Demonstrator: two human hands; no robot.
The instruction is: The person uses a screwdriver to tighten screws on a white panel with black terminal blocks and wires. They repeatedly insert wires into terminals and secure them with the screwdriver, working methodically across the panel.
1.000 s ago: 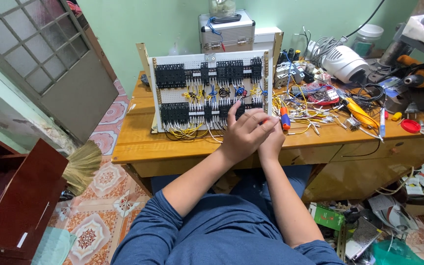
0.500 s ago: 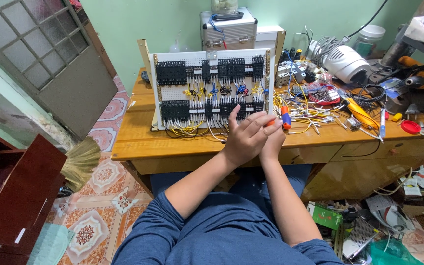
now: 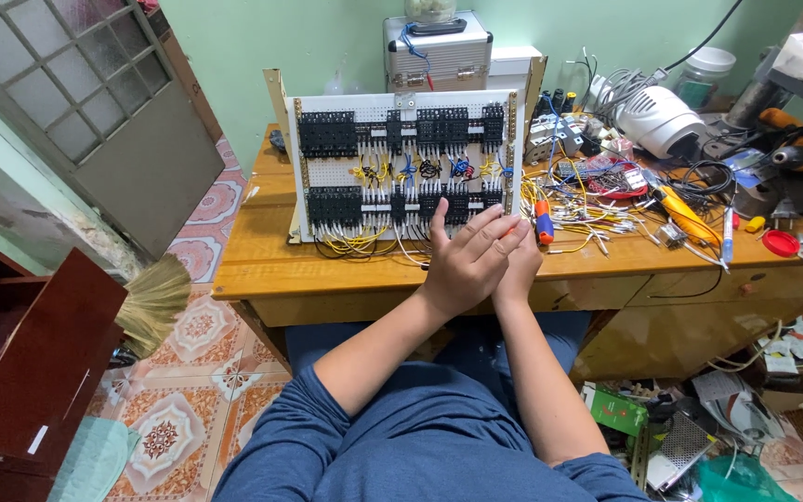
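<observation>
Left hand (image 3: pixel 465 260) lies flat over right hand (image 3: pixel 516 265), both released and holding nothing, at the worktop (image 3: pixel 262 260) edge. Panel (image 3: pixel 401 167) stands upright just beyond the fingertips. Best grip it by the frame, clear of the loose yellow wires (image 3: pixel 355 244).

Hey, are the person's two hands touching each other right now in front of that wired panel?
Touching. The head view shows the left hand laid over the right hand with no gap between them, in front of the white wired panel on the wooden desk.

Blue short-sleeved shirt (plain), bare forearms
</observation>
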